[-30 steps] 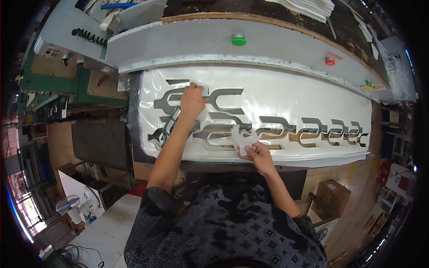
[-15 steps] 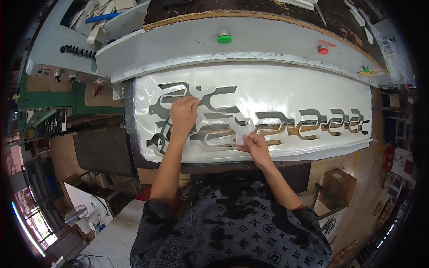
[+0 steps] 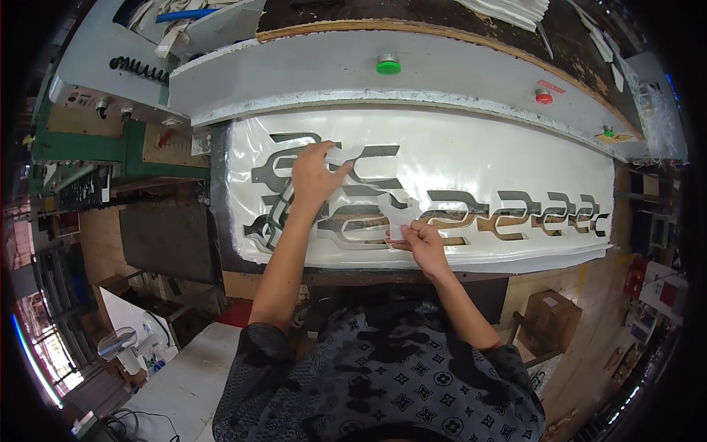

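A glossy white sheet point(image 3: 471, 155) lies on the bench with rows of Y-shaped cutouts through it. My left hand point(image 3: 315, 175) is over its upper left part, thumb and fingers apart, beside a white forked piece point(image 3: 343, 155) among the cutouts. Whether the fingertips touch that piece is hard to tell. My right hand point(image 3: 423, 243) pinches white cut pieces point(image 3: 400, 216) near the sheet's front edge; how many overlap there is unclear. Partly hidden behind my left forearm is a dark green thin-walled outline shape point(image 3: 278, 214).
Behind the sheet runs a grey machine beam point(image 3: 309, 70) with a green button point(image 3: 388, 65) and a red button point(image 3: 543, 96). A coiled black cable point(image 3: 140, 68) hangs at the left. A cardboard box point(image 3: 551, 320) stands at the lower right, a small fan point(image 3: 121, 346) at the lower left.
My left hand has moved up and slightly right, and its pinched fingers have spread apart. The right hand keeps its grip on the white pieces. The whole view has shifted slightly.
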A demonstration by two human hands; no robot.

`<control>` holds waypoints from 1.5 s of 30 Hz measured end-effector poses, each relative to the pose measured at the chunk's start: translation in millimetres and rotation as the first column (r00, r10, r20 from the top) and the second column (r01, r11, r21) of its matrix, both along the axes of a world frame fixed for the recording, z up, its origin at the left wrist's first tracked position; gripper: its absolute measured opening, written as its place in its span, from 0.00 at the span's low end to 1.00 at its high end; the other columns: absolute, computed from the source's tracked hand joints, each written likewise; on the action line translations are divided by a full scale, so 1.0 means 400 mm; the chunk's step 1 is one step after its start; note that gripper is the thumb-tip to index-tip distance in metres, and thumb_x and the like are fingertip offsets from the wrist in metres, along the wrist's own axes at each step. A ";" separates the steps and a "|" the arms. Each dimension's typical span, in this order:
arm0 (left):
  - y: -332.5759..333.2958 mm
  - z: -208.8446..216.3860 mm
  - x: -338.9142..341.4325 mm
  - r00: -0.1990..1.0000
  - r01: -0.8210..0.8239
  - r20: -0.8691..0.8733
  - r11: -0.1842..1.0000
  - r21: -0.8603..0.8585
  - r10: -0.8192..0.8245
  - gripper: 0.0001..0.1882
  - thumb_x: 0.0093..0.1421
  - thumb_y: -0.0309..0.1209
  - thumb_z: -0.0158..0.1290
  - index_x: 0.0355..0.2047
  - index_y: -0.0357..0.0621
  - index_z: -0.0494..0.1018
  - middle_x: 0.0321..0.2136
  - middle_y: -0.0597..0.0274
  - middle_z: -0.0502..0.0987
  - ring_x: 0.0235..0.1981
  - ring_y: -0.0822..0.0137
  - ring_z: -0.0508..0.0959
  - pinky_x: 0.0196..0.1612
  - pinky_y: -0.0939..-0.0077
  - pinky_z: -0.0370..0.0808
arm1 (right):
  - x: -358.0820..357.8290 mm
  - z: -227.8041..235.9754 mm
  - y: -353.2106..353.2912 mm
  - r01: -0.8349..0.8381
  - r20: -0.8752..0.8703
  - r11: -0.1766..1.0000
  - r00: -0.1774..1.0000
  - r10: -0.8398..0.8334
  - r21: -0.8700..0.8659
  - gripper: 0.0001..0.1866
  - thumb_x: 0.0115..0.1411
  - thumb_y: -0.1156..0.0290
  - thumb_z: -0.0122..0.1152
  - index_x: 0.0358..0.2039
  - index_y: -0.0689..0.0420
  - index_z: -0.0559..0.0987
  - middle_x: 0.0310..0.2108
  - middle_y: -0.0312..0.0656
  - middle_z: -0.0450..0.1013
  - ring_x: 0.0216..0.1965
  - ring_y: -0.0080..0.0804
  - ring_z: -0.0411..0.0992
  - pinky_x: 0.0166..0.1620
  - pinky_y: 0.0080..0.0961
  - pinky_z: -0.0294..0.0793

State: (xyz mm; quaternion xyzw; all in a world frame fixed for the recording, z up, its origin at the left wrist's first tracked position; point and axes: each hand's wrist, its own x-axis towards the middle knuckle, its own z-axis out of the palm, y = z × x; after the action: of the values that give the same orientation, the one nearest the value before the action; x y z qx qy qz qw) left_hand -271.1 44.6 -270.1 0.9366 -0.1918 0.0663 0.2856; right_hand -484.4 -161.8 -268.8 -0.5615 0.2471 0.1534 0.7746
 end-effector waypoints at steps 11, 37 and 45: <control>0.021 -0.064 0.069 0.939 -0.197 -0.314 0.967 -0.163 0.138 0.15 0.59 0.32 0.66 0.43 0.35 0.83 0.30 0.52 0.85 0.31 0.66 0.84 0.35 0.71 0.78 | -0.001 0.021 -0.011 0.079 0.019 0.997 0.997 -0.080 0.025 0.15 0.77 0.71 0.48 0.44 0.73 0.78 0.45 0.55 0.81 0.46 0.40 0.83 0.52 0.29 0.85; 0.069 -0.115 0.021 0.991 0.025 -0.125 0.995 -0.095 -0.036 0.08 0.53 0.22 0.63 0.35 0.37 0.83 0.37 0.48 0.80 0.39 0.47 0.80 0.46 0.56 0.77 | 0.034 0.023 0.029 -0.034 0.120 0.996 0.992 0.044 -0.084 0.14 0.77 0.71 0.50 0.35 0.68 0.76 0.41 0.50 0.83 0.46 0.33 0.83 0.48 0.28 0.85; -0.005 -0.063 -0.136 0.944 0.316 -0.026 0.926 -0.208 -0.328 0.13 0.47 0.18 0.60 0.36 0.39 0.84 0.37 0.52 0.83 0.40 0.50 0.82 0.49 0.56 0.77 | 0.020 0.012 -0.011 0.112 0.106 0.989 0.989 -0.102 -0.096 0.13 0.76 0.71 0.52 0.34 0.65 0.76 0.33 0.38 0.79 0.38 0.23 0.80 0.46 0.26 0.86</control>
State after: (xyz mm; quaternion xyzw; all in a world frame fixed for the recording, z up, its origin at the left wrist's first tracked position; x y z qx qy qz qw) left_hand -325.4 42.8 -295.3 0.8603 -0.3265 0.0094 0.3913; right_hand -476.2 -166.2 -264.1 -0.5929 0.2452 0.0703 0.7638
